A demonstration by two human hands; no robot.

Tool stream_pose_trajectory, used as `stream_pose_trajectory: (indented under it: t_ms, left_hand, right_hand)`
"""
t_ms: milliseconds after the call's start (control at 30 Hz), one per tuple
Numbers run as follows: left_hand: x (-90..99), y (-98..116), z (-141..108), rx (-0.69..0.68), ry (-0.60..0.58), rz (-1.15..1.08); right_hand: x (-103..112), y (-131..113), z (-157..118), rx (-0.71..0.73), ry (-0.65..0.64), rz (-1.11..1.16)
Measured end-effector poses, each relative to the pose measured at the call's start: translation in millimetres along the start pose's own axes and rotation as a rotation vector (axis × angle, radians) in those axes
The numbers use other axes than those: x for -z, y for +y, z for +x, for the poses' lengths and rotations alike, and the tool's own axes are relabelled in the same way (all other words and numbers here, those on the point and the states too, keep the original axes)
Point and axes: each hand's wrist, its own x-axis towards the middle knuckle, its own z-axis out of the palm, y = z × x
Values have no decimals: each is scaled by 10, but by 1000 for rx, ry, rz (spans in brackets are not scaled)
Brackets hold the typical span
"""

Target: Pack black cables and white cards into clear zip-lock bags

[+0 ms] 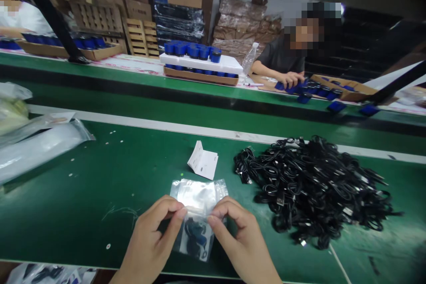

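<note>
My left hand [159, 226] and my right hand [234, 230] pinch the two upper corners of a small clear plastic bag [195, 237] between thumb and fingers. Inside the bag are a dark coiled item, probably a cable, and something white and flat. Just beyond my fingertips, further clear bags [199, 191] lie flat on the green table. Behind them stands a folded white leaflet [204, 162], partly opened. To the right of my right hand is a large heap of bundled black cables [313, 186] with metal plugs.
Large plastic bags [40, 146] lie on the left of the green table [100, 177]. Across a sunken green strip, a person [282, 57] handles blue round containers [321, 88]. More blue containers [193, 49] stand on a white foam tray. A dark post [49, 13] rises at left.
</note>
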Motion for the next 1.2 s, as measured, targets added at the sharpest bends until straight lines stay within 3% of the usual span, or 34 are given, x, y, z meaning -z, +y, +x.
stream_pose_trajectory:
  t_ms: [167, 300, 433, 567, 633, 767, 867, 1033, 1200]
  left_hand:
    - [0, 21, 13, 6, -112, -43]
    - [-34, 44, -9, 8, 6, -111]
    - [-138, 128, -41, 109, 163, -222]
    - [-293, 226, -97, 217, 163, -288]
    - [-362, 237, -142, 189, 129, -242]
    - [-434, 199, -224, 68, 244, -95]
    - [-443, 170, -244, 1, 267, -61]
    - [-458, 116, -243, -39, 219, -85]
    - [-395, 80, -165, -37, 127, -123]
  right_hand:
    - [-7, -18, -8, 26, 13, 2]
    - [-99, 45, -40, 22, 53, 66]
    - [-272, 103, -83, 15, 45, 157]
    - [-433, 89, -107, 2, 229, 152]
    - [-493, 103, -133, -23, 287, 139]
    - [-567, 231, -236, 17, 271, 13]
    - [-590, 326, -303, 66, 299, -54]
    - [-623, 285, -273, 176, 367, -112]
    - [-543, 139, -130, 267, 297, -95]
